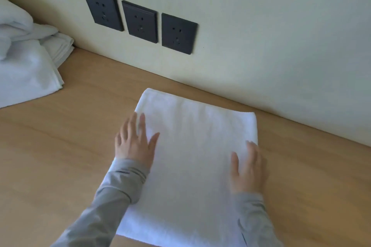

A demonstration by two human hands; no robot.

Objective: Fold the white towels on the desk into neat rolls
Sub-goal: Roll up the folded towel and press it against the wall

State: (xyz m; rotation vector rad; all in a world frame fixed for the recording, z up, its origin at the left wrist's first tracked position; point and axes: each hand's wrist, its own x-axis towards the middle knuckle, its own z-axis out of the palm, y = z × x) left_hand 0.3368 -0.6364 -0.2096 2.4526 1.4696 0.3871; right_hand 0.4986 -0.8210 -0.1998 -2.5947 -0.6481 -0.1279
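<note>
Hands flat, we see: left hand and right hand press, fingers straight, on the folded white terry towel's side edges on the wooden bench.

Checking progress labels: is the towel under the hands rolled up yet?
No. The towel lies flat on the desk, with the left hand and right hand pressing open-palmed on it.

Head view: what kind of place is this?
Probably a hotel room, though I cannot be sure: a wooden desk against a plain wall, three dark sockets above it, and a pile of white towels at its left end.
</note>
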